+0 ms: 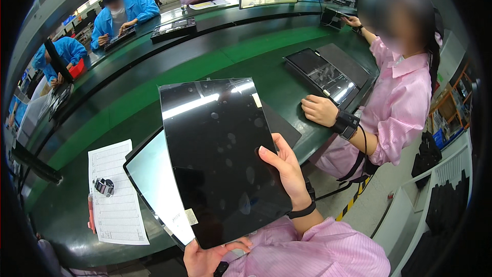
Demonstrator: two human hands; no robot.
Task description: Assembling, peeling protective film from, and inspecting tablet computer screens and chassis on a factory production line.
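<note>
A black, glossy tablet-like panel (220,149) is held tilted above the table in front of me. Clear film with bubble-like marks and pale tabs covers its face. My right hand (287,174) grips the panel's right edge, thumb on the front and the other fingers behind. At the lower left corner, my left hand (207,257) supports the bottom edge, its fingers partly under the panel. Behind and left of it, partly covered, rests a second flat device with a bright white face (156,174) and a dark rim.
Left on the green table (66,205) lie a printed sheet (115,151), a small dark banded object (104,186) and a red pen (91,214). To the right, a co-worker in pink (400,92) sits by another dark panel (323,74). Workers in blue (138,10) sit across.
</note>
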